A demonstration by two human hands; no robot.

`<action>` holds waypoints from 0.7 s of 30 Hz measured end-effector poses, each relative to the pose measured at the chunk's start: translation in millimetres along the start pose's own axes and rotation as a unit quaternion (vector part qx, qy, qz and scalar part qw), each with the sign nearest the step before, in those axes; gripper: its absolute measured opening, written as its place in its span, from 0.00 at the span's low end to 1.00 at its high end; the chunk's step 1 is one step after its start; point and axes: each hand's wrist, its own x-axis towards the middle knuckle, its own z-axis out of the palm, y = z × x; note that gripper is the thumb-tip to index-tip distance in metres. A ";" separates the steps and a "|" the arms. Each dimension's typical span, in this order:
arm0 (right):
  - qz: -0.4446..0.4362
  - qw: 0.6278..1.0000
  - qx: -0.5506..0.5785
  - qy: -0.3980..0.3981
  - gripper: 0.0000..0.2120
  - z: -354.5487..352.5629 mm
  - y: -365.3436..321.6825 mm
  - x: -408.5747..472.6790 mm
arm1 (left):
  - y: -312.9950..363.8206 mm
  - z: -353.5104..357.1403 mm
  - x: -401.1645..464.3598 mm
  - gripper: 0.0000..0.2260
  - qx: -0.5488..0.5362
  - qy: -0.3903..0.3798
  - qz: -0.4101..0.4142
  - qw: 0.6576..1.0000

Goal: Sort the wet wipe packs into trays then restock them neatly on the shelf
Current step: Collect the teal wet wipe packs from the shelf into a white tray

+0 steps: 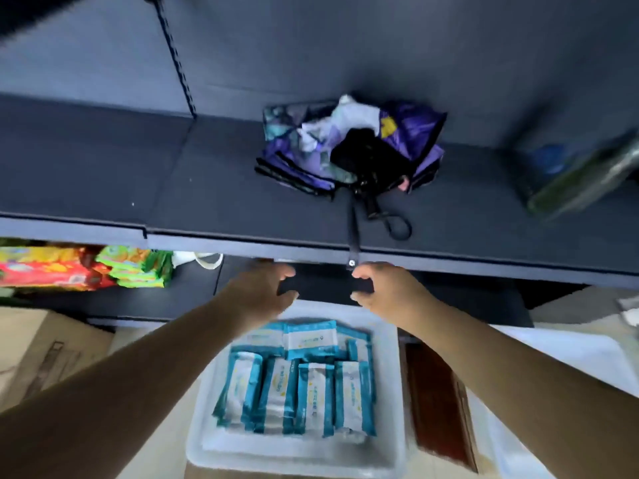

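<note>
Head view looks down on a white tray (204, 444) holding blue-and-white wet wipe packs (297, 385), a row standing on edge at the near side and a few lying flat behind them, all below the front lip of a dark shelf (207, 188). Both hands hover over the tray's far end, apart from each other and holding nothing: the left hand (262, 292) and the right hand (383, 288) each have thumb and fingers curved toward one another, as if about to take hold, though motion blur hides the fingertips. My worry is the lift: gripped only at the far rim, the tray could tip and the upright packs would topple or slide out. A folded purple umbrella (349, 150) sits on the shelf directly above, its strap (353, 233) hanging over the lip just beside the right hand, so a rising tray may snag it or find its spot taken. Colourful packs (135, 267) crowd the lower shelf at left
</note>
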 end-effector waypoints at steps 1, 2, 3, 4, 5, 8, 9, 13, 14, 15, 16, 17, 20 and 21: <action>-0.009 1.000 -0.021 -0.017 0.20 -5.8 -0.9 -1.5 | 0.5 -3.5 -1.0 0.20 0.035 -0.016 0.025 0.999; -0.018 0.999 -0.048 -0.012 0.20 -20.4 -6.1 0.1 | 4.9 -15.3 3.5 0.19 0.069 -0.001 0.055 0.996; -0.034 0.998 -0.050 -0.017 0.20 -39.7 -13.5 -5.3 | 12.9 -32.2 3.0 0.19 0.074 0.004 0.081 0.994; -0.037 0.997 -0.060 -0.005 0.19 -60.9 -21.1 -14.6 | 23.4 -51.6 -2.0 0.18 0.092 0.005 0.086 0.992; -0.050 0.995 -0.081 0.030 0.19 -89.1 -31.3 -31.0 | 39.4 -78.1 -9.2 0.17 0.115 0.030 0.115 0.986; -0.083 0.982 -0.111 0.128 0.15 -168.7 -56.9 -81.6 | 92.2 -153.1 -34.6 0.12 0.142 0.109 0.196 0.964; -0.094 0.978 -0.118 0.145 0.14 -188.2 -61.7 -90.8 | 103.4 -170.1 -37.7 0.12 0.148 0.129 0.216 0.956; -0.096 0.962 -0.119 0.226 0.15 -256.6 -68.6 -136.0 | 159.7 -223.1 -53.9 0.12 0.115 0.229 0.285 0.924; -0.094 0.956 -0.122 0.250 0.15 -273.1 -66.8 -146.6 | 175.2 -235.1 -55.1 0.11 0.097 0.251 0.297 0.916; -0.092 0.950 -0.124 0.272 0.14 -288.0 -64.2 -154.3 | 191.1 -244.5 -54.7 0.10 0.080 0.271 0.312 0.907; -0.091 0.945 -0.122 0.290 0.14 -299.7 -60.4 -159.7 | 203.5 -251.3 -51.9 0.10 0.069 0.283 0.317 0.903; -0.087 0.940 -0.120 0.307 0.14 -310.9 -53.9 -164.3 | 216.4 -256.7 -46.2 0.09 0.069 0.296 0.323 0.896; -0.068 0.933 -0.084 0.343 0.12 -338.0 -26.9 -167.7 | 246.9 -264.3 -23.8 0.10 0.063 0.326 0.310 0.891; -0.064 0.933 -0.061 0.349 0.10 -344.9 -17.3 -165.3 | 253.9 -265.5 -16.1 0.10 0.063 0.335 0.300 0.891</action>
